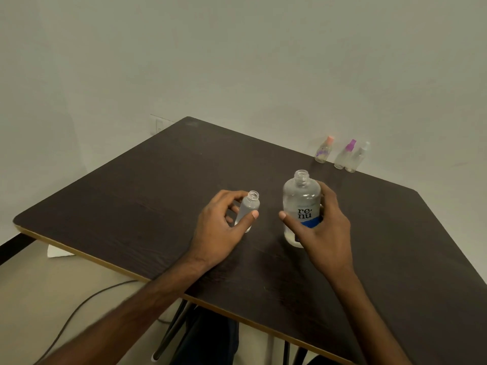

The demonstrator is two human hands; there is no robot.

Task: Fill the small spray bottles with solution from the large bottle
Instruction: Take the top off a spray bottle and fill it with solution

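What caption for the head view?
Left hand holds the uncapped small bottle, right hand the open large bottle; three capped spray bottles stand farther back on the table.

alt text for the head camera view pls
A person's left hand holds a small uncapped bottle and the right hand grips a large open renu bottle, both standing on a dark table. Three capped spray bottles stand at the far edge.
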